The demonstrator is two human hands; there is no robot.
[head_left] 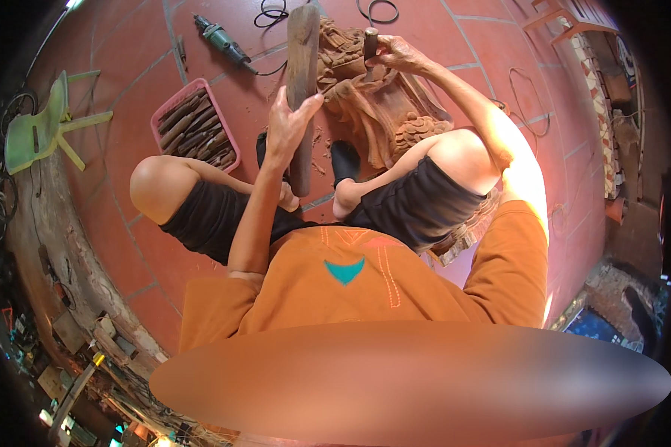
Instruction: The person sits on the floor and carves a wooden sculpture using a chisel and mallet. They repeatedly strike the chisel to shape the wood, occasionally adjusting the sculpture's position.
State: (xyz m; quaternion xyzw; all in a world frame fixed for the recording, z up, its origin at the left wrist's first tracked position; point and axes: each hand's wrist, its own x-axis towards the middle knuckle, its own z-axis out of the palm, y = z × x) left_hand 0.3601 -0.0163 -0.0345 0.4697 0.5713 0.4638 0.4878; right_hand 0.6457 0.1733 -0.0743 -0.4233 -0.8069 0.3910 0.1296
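My left hand (287,128) is closed around a long, flat wooden club (303,67), its thumb lying across the wood. The club stands lengthwise in the picture, its wide end beside the carving. At the far part of a brown carved wooden piece (361,108), my right hand (399,56) grips a dark-handled chisel (370,43). The handle's pale round butt points upward, while the blade is mostly hidden by my fingers and the carving. Scrollwork and clustered relief cover the piece, which lies on the floor beside my right leg.
A pink basket (156,127) full of wooden-handled tools stands left of my legs. Beyond it lies a green power tool (222,41) with a black cord. A green plastic chair (37,134) is at the far left. Wood chips (319,165) dot the red tiles (127,223) near my feet.
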